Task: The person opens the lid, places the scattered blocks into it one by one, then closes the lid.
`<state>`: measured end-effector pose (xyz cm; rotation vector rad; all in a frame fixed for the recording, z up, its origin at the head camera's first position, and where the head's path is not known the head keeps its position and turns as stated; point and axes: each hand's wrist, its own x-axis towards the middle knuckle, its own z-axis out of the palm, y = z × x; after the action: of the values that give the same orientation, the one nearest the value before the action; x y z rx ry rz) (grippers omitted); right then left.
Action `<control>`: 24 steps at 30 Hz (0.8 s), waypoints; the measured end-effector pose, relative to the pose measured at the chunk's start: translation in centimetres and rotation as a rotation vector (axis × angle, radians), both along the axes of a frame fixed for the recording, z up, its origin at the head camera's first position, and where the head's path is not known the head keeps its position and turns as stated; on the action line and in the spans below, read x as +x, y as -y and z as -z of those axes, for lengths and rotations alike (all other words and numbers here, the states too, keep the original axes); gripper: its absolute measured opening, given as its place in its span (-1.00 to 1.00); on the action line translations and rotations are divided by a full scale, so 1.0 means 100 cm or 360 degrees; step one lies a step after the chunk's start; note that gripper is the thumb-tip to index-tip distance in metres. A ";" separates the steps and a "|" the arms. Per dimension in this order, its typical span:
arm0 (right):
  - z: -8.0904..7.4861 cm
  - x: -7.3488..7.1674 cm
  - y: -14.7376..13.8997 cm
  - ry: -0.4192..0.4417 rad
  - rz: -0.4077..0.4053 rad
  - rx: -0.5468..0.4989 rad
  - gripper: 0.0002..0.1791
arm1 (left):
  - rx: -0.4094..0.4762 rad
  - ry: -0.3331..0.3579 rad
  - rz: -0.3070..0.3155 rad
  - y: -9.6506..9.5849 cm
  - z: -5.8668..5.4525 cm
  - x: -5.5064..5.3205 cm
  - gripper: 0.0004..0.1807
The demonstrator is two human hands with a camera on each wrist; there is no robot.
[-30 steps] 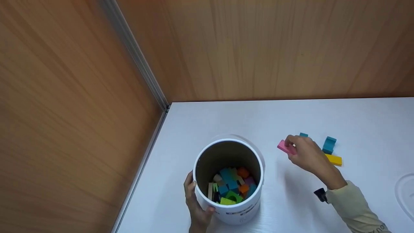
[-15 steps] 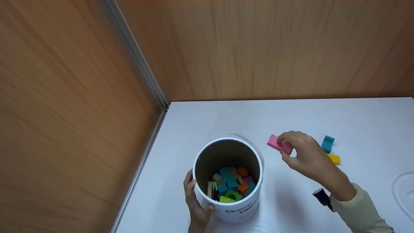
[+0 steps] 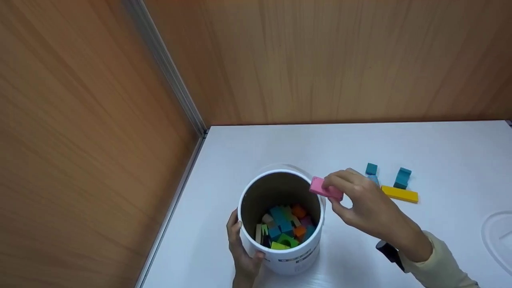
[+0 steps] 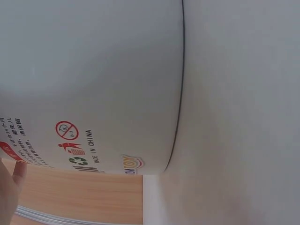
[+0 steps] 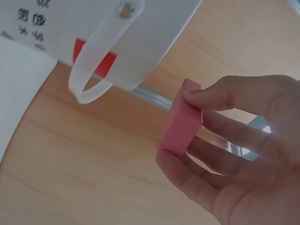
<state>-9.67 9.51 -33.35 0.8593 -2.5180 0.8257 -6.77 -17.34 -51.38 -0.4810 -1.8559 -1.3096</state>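
Observation:
A white bucket stands upright on the white table, with several coloured toy blocks lying at its bottom. My left hand grips its left side, thumb at the front and fingers round the outer wall. Between thumb and fingertips my right hand pinches a pink block, whose far end overlaps the bucket's right rim in the head view. Seen from the right wrist, the pink block is a rectangular bar held by its ends, beside the bucket's outer wall and its pale strap handle.
Right of the bucket lie a yellow bar, a curved teal block, a small teal cube and a blue piece. A clear round lid is at the right edge. Wooden panels rise behind and to the left.
My right hand has carried the pink block leftward from near the loose blocks to the bucket's rim, uncovering the small teal cube and yellow bar. The left hand stays on the bucket.

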 end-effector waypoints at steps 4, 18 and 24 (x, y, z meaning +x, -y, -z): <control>-0.001 0.006 0.010 0.0009 -0.0152 -0.0019 -0.58 | -0.0027 0.0011 -0.0054 0.000 0.002 0.001 -0.20; 0.020 0.002 0.037 0.0178 -0.0511 0.0019 -0.83 | 0.0018 0.0070 -0.0066 -0.002 0.001 0.003 -0.25; 0.029 -0.001 0.042 0.0175 -0.0569 -0.0021 -0.87 | 0.0002 0.0049 -0.0065 -0.001 0.001 0.004 -0.22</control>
<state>-9.78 5.32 -36.28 1.3172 -2.4832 1.0209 -6.41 -17.19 -51.46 -0.4222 -1.8803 -1.2980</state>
